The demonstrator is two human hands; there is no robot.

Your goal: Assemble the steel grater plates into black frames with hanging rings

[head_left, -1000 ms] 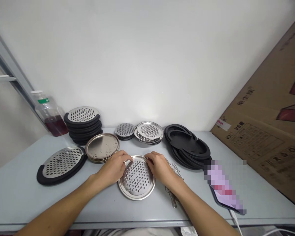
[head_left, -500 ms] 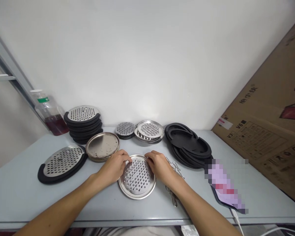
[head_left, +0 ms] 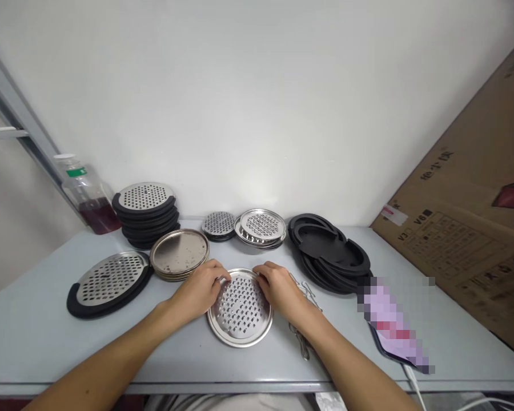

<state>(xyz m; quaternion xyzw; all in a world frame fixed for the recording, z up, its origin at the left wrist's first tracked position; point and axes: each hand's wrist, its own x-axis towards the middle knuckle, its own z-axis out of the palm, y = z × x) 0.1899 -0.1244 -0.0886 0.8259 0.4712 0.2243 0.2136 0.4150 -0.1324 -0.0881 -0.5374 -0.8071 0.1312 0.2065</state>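
A round metal grater disc (head_left: 241, 308) lies in a shallow round metal tray (head_left: 239, 343) at the front middle of the table. My left hand (head_left: 204, 288) curls around the upper left edge of the two, thumb and fingers at the rim. At the upper right edge my right hand (head_left: 278, 288) grips in the same way, its fingertips partly hidden. Several bent metal wire clips (head_left: 300, 342) lie beside my right wrist, which covers some of them. Just left of my left hand is a stack of flat round metal trays (head_left: 180, 252).
Grater discs in black rims stand stacked (head_left: 146, 214) at the back left, with a single one (head_left: 111, 279) in front. Farther back are small grater discs (head_left: 218, 224) and shiny trays (head_left: 261, 228). Black rims (head_left: 329, 251), a phone (head_left: 392, 331), a jar (head_left: 95, 205) and a carton (head_left: 462, 228) surround them.
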